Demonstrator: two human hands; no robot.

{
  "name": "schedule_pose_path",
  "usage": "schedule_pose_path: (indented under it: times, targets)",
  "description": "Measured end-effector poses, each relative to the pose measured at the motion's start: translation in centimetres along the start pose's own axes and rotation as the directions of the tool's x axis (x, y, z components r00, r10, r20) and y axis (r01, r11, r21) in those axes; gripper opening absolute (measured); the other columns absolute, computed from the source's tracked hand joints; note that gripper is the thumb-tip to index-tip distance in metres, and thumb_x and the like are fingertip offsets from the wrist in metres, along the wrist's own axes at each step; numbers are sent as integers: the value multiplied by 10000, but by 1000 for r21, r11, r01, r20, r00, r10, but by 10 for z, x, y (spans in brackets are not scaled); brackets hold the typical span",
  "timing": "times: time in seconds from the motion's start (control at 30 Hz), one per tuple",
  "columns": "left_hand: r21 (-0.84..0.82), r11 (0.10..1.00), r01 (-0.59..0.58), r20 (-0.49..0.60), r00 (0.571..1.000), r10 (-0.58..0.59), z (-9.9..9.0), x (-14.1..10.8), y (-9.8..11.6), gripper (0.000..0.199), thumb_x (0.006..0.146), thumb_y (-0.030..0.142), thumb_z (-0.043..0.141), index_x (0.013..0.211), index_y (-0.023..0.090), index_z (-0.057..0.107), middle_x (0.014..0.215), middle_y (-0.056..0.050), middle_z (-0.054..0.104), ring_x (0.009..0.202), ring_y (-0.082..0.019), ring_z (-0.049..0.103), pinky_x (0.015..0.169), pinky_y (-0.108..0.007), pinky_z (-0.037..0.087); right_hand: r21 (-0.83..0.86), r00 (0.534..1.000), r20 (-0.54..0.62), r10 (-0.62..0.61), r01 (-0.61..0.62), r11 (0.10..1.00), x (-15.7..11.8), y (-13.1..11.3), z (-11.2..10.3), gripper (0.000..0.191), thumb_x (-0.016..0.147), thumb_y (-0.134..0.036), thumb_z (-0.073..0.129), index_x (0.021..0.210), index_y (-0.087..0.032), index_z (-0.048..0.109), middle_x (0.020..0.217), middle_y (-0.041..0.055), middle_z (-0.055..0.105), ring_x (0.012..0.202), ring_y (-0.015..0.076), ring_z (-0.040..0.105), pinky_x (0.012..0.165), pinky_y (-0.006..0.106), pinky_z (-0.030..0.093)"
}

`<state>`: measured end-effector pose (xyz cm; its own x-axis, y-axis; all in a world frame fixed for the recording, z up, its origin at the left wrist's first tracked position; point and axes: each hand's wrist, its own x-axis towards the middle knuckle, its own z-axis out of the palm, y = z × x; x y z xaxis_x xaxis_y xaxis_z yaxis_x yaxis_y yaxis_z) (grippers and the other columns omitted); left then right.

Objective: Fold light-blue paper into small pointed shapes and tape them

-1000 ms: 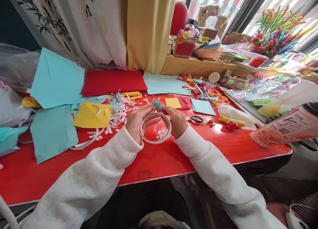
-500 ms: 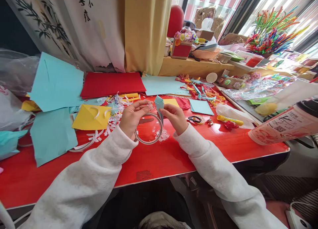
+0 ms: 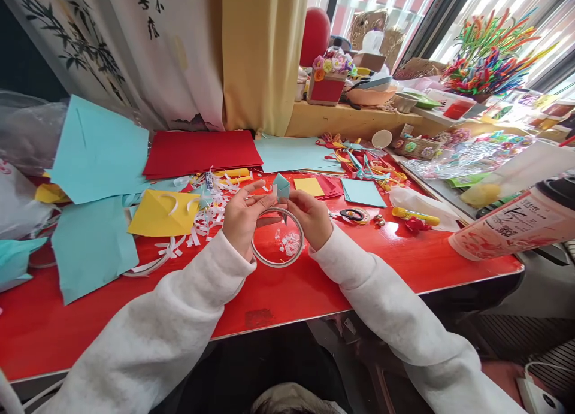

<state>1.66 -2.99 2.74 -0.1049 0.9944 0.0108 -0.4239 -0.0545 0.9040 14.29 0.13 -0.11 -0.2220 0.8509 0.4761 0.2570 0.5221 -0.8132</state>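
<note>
My left hand (image 3: 242, 217) is closed, with a thin ring-shaped roll of tape (image 3: 278, 263) hanging from its fingers. A small white piece sits at its fingertips, against the left side of a folded light-blue paper (image 3: 281, 186). From the other side, my right hand (image 3: 311, 215) pinches that folded paper between thumb and fingers; its lower part is mostly hidden. Both hands are held above the red table (image 3: 233, 303), close together. White scraps (image 3: 290, 243) show on the tabletop through the ring.
To the left lie light-blue sheets (image 3: 94, 243), a yellow folded paper (image 3: 162, 213) and white paper strips. Red sheets (image 3: 202, 151) are stacked at the back. On the right are small blue squares (image 3: 363, 192), a yellow glue stick (image 3: 415, 216) and a large drink cup (image 3: 516, 219).
My left hand and the tape ring have moved slightly right. My right hand has shifted left and lower with the folded paper, so the left fingertips now meet it.
</note>
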Motion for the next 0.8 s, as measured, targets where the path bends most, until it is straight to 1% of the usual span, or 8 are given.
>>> schedule_pose_path:
  times: [0.2,0.27,0.33,0.43,0.53,0.63,0.73,0.8]
  targets:
    - [-115,989,97,-20,995,-100,3,-4,1,325,643,143,617,961,126,549,782,-49,620,694,-139,615,488,-176,503,43,1000,18,12,-12,999,2,1,-1,234,741,-359,494,834,-165,587,744,26,618,681,123,562,625,248,455]
    - [-147,980,132,-22,990,-137,4,-7,2,299,645,126,611,940,127,560,761,-37,617,690,-129,613,512,-179,506,85,1000,5,26,-26,996,3,2,-1,228,738,-355,501,826,-163,584,745,27,614,690,124,564,632,251,460]
    - [-128,984,126,-21,991,-130,5,-8,3,274,646,127,610,917,134,573,739,-30,617,692,-131,611,543,-195,508,160,998,0,61,-60,985,5,2,0,220,731,-356,509,812,-164,578,744,26,610,692,124,569,640,257,470]
    - [44,999,10,-19,1000,-9,5,-6,8,194,626,148,632,818,138,613,708,-25,619,688,-128,599,606,-216,493,306,993,25,120,-121,944,8,2,0,209,710,-362,532,789,-170,560,737,17,609,686,122,581,655,272,493]
    - [241,957,-161,-3,986,167,3,-4,21,95,590,158,661,680,143,635,707,-17,623,702,-121,577,675,-212,460,394,985,61,163,-174,902,10,2,-1,229,689,-371,554,791,-167,547,718,14,610,674,127,594,665,301,510]
    - [341,906,-250,34,967,254,2,-8,39,53,579,144,667,613,168,635,685,-8,611,765,-142,568,726,-220,441,395,982,61,180,-190,899,11,4,-2,244,679,-376,562,796,-162,547,723,22,611,681,136,600,676,316,515]
    - [400,847,-352,77,933,351,-1,-15,55,117,543,97,680,569,200,631,843,-13,604,938,-171,520,813,-216,411,354,989,26,146,-145,924,11,6,-3,235,688,-374,551,802,-168,551,740,28,609,701,141,599,678,310,512]
    - [424,816,-393,121,918,378,-3,-17,61,150,528,84,686,578,216,634,926,-7,587,993,-177,492,830,-212,402,346,992,7,127,-121,931,11,5,-4,228,695,-369,544,805,-169,552,731,28,606,694,141,597,670,307,510]
